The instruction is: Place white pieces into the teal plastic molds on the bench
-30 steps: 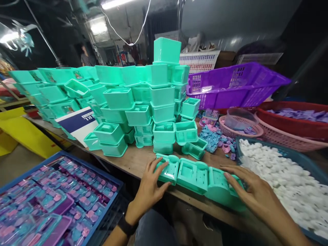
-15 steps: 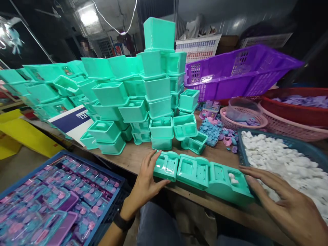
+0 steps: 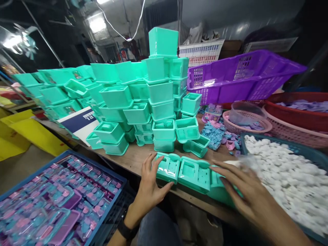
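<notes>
Three mint-green plastic boxes lie in a row at the front edge of the wooden table. My left hand (image 3: 151, 184) is open, thumb and fingers spread around the end of the left box (image 3: 167, 166). The middle box (image 3: 194, 172) shows a square window and small holes. My right hand (image 3: 246, 189) is over the right box (image 3: 217, 186), covering most of it. Its thumb and forefinger are stretched out and apart; the other fingers are blurred by motion. A pale blurred patch beside the fingers cannot be made out.
Stacked mint-green boxes (image 3: 162, 92) rise behind the row. Small white pieces fill a dark teal basket (image 3: 244, 138) on the right. A purple crate (image 3: 230, 89) stands behind. At lower left, a blue crate (image 3: 121, 177) holds packed toy sets. A pink basket (image 3: 269, 126) sits at the back right.
My right hand has moved left, from the right end of the row to over the right box, hiding the white pieces in it. My left hand stays at the left box.
</notes>
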A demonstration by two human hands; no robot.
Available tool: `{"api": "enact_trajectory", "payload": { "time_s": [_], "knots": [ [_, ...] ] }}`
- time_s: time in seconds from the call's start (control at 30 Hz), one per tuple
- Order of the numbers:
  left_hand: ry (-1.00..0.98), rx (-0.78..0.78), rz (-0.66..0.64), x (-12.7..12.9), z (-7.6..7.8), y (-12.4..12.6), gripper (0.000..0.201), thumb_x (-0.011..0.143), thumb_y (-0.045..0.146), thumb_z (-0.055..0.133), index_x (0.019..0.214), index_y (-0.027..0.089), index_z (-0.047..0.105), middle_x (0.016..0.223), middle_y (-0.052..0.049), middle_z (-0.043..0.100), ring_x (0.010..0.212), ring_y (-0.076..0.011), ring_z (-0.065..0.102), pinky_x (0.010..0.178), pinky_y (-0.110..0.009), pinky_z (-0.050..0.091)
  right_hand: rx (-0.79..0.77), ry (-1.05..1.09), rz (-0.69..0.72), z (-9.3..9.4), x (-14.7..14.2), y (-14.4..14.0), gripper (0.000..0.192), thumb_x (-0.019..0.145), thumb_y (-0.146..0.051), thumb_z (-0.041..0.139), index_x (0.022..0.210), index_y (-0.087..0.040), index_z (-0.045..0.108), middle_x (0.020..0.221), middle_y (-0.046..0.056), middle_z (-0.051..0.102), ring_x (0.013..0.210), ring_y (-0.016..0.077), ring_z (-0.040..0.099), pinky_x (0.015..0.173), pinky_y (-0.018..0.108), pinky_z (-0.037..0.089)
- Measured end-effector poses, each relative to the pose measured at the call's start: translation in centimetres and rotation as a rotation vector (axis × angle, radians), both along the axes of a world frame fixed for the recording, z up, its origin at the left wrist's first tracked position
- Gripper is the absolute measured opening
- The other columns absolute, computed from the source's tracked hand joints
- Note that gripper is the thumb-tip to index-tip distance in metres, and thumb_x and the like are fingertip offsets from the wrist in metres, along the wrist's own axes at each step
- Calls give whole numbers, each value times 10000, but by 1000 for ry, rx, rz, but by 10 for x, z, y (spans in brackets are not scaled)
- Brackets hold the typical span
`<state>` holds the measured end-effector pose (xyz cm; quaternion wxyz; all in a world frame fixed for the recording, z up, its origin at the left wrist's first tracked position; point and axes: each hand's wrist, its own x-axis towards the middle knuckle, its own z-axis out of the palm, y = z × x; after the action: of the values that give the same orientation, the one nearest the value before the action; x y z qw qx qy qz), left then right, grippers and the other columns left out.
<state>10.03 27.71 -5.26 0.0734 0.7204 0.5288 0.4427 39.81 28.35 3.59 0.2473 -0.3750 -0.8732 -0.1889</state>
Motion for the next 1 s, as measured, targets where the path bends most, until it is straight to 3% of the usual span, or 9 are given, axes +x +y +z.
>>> {"api": "enact_trajectory", "payload": {
  "time_s": [0.1, 0.2, 0.3, 0.47, 0.6, 0.73, 0.83, 0.93, 1.0],
  "knots": [
    [-44, -102, -83, -14, -2, 4, 862, 824, 290, 806, 1550, 290, 340, 1599, -168, 397, 1502, -384, 399, 1234, -650, 367, 70, -126, 82, -11, -22, 28, 466, 988, -66, 326, 1327, -260, 581, 1375, 37, 723, 1041, 283, 756, 795, 479, 585],
    [-52, -207, -187, -26, 3, 11, 895, 809, 275, 799, 1572, 248, 333, 1637, -180, 383, 1559, -384, 328, 1288, -670, 257, 98, -262, 69, -14, -36, 54, 408, 952, -88, 427, 1248, -228, 670, 1145, 65, 808, 963, 342, 750, 722, 488, 593],
    [-31, -279, -219, -33, 11, 20, 839, 783, 143, 703, 1553, 217, 377, 1625, -178, 403, 1588, -372, 283, 1310, -699, 133, -150, -378, -33, -7, -45, 70, 383, 922, -92, 540, 1215, -254, 725, 1009, 49, 821, 996, 318, 739, 769, 430, 606],
    [-61, -294, -224, -44, 22, 31, 790, 668, 95, 707, 1422, 244, 525, 1464, -118, 505, 1429, -313, 507, 1234, -504, 421, -367, -448, -239, 11, -63, 73, 325, 967, -136, 543, 1191, -258, 745, 1009, 66, 814, 1101, 320, 727, 796, 382, 578],
    [-116, -308, -9, -51, 21, 27, 719, 706, 329, 835, 1358, 205, 557, 1253, -108, 496, 1199, -356, 624, 1069, -585, 546, -406, -418, -429, 19, -79, 68, 317, 967, -153, 538, 1225, -210, 715, 846, 88, 802, 851, 328, 788, 540, 327, 453],
    [-114, -287, 269, -45, 12, 10, 1017, 648, 636, 897, 1472, 209, 480, 1403, -175, 405, 1300, -464, 564, 1028, -674, 552, -405, -343, -568, 21, -78, 60, 350, 1047, -336, 473, 1278, -190, 692, 697, 74, 771, 698, 364, 780, 472, 355, 426],
    [-97, -267, 311, -39, 8, -5, 1000, 681, 672, 873, 1514, 303, 461, 1549, -174, 309, 1281, -450, 604, 952, -638, 617, -344, -207, -324, 14, -57, 54, 396, 1040, -467, 454, 1150, -242, 761, 771, 75, 773, 744, 327, 784, 559, 400, 569],
    [-198, -247, 215, -37, 7, -13, 821, 750, 562, 875, 1454, 312, 534, 1547, -157, 334, 947, -258, 718, 816, -499, 681, -255, -95, 41, 1, -34, 53, 306, 983, -344, 502, 1048, -253, 787, 1038, 111, 770, 890, 263, 782, 708, 381, 650],
    [-306, -263, 127, -35, 7, -15, 658, 810, 435, 848, 1394, 286, 583, 1482, -141, 405, 728, -129, 659, 692, -390, 683, -230, -82, 143, -9, -25, 55, 328, 951, -217, 470, 1074, -251, 772, 1079, 107, 765, 919, 230, 775, 743, 352, 651]
  ]
}}
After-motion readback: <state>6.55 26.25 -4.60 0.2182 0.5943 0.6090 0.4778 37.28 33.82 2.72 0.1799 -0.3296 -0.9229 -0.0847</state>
